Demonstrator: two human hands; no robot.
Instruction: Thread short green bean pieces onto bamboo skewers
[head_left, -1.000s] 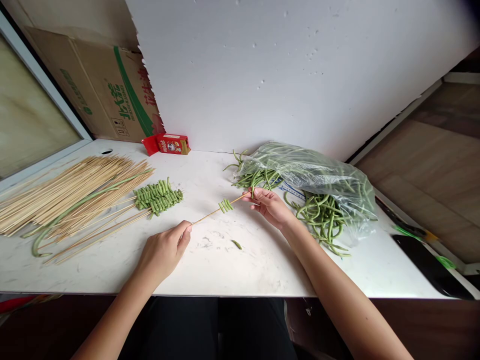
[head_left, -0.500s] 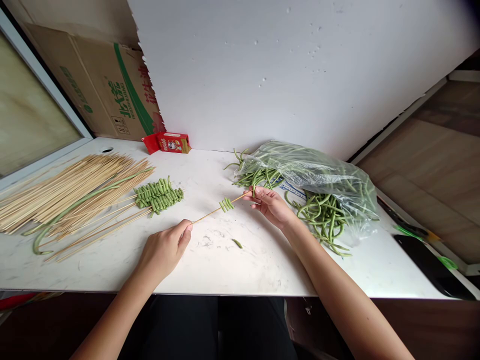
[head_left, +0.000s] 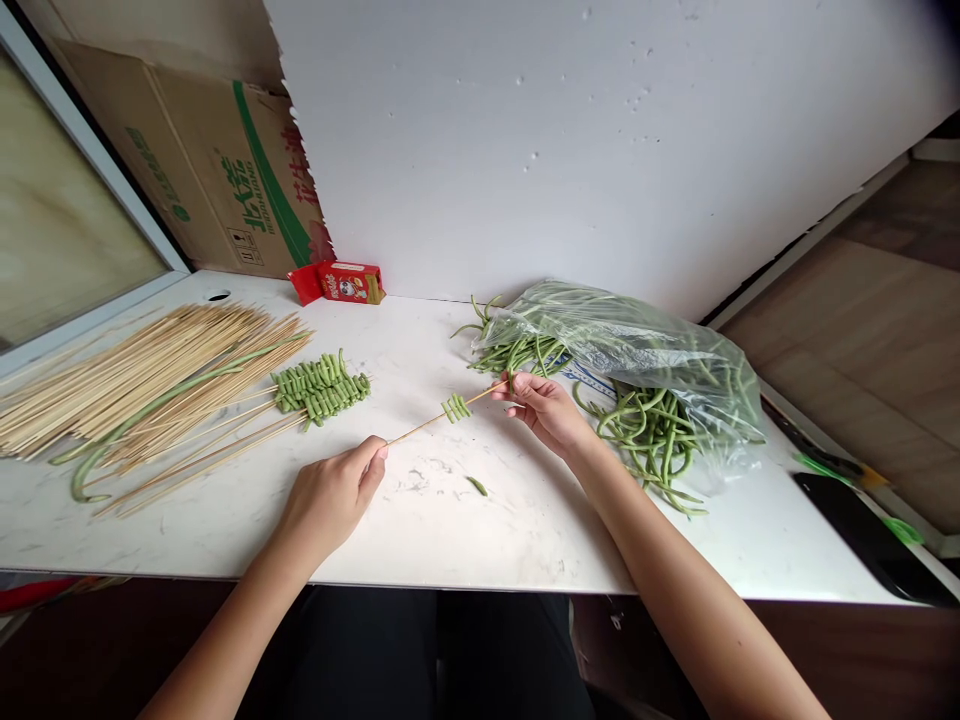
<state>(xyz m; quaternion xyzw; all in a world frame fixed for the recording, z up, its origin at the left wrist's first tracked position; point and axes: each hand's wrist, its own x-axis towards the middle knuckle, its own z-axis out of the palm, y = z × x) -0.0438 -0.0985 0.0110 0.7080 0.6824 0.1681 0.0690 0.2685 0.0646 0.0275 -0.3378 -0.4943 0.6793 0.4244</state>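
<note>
My left hand [head_left: 334, 495] is closed round the lower end of a thin bamboo skewer [head_left: 420, 430], which slants up to the right above the table. Several short green bean pieces [head_left: 456, 407] are threaded on it, past its middle. At the skewer's tip my right hand [head_left: 544, 410] pinches a green bean [head_left: 513, 381], mostly hidden by the fingers. One loose bean bit [head_left: 477, 486] lies on the table below the skewer. Left of my hands, filled bean skewers [head_left: 322, 388] rest side by side with their sticks pointing left.
A large pile of bare skewers [head_left: 142, 370] with long beans [head_left: 180, 395] across it covers the left. A clear plastic bag [head_left: 637, 330] and loose green beans [head_left: 652, 435] lie at right. A red box [head_left: 352, 283] stands at the back; a black phone [head_left: 862, 530] lies far right.
The view has shifted slightly. Both hands keep their hold on the skewer and the green bean, with hardly any visible movement.
</note>
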